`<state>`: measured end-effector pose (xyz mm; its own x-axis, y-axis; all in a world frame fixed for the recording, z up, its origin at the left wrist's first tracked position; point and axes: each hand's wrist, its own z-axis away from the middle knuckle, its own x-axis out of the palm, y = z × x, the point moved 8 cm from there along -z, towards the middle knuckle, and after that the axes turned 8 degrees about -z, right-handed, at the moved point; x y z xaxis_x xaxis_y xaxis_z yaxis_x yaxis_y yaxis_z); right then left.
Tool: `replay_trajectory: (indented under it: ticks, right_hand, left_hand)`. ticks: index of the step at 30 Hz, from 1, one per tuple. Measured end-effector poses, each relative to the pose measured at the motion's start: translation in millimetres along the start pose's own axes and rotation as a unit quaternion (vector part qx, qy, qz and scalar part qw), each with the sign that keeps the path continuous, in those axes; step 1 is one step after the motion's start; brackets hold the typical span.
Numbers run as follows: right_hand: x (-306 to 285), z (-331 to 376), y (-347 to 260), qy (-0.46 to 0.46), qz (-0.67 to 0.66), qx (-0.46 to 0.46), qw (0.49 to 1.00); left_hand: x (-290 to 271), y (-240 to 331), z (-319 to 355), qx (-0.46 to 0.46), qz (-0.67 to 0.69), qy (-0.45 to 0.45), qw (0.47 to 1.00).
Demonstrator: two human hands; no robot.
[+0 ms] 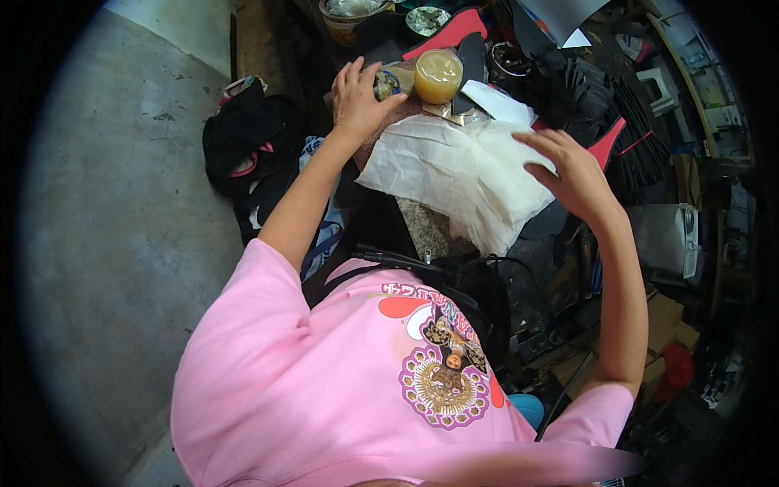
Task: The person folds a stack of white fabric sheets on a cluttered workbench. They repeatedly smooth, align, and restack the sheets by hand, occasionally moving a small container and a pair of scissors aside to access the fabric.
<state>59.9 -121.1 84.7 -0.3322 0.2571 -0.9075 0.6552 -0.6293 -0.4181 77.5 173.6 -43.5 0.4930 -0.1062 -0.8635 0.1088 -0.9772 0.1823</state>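
My left hand (357,104) is at the far side of the work surface, thumb spread away from the fingers. Between them lies a small round tin with a blue rim (387,84); whether the hand touches it I cannot tell. Just right of that stands a clear tub of yellowish liquid or glue (438,79). A wrinkled white cloth (454,170) drapes over the near edge of the surface. Above its right side my right hand (568,169) hovers with fingers apart and holds nothing.
Red and black cut pieces (450,34) lie behind the tub, with a white sheet piece (497,101) beside it. Stacked dark strips (641,134) and a metal box (665,239) are at right. A black bag (251,138) hangs left.
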Motion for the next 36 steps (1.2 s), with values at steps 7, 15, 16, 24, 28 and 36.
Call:
replay_trajectory:
  ticks: [7, 15, 16, 24, 28, 36]
  right_hand:
    - [7.6, -64.0, -8.9, 0.053, 0.02, -0.028, 0.998]
    - [-5.4, -41.3, 20.8, 0.103, -0.007, 0.035, 0.994]
    - [-4.0, -42.9, 25.9, 0.1, 0.0, 0.041, 0.994]
    - [13.6, -97.1, 34.0, 0.141, 0.13, -0.039, 0.981]
    - [34.3, -128.5, 38.6, 0.148, 0.239, -0.019, 0.96]
    - [48.5, -153.4, 31.1, 0.091, 0.275, 0.019, 0.957]
  left_hand:
    - [18.3, 63.0, -37.6, 0.052, 0.253, -0.064, 0.964]
    - [36.2, 63.1, -49.8, -0.036, 0.363, -0.086, 0.927]
    - [38.9, 68.1, -51.3, -0.032, 0.379, -0.097, 0.92]
    - [52.2, 81.8, -59.0, -0.031, 0.326, -0.121, 0.937]
    - [54.9, 79.1, -54.5, -0.04, 0.328, -0.108, 0.937]
    - [53.7, 78.2, -53.8, -0.048, 0.351, -0.15, 0.923]
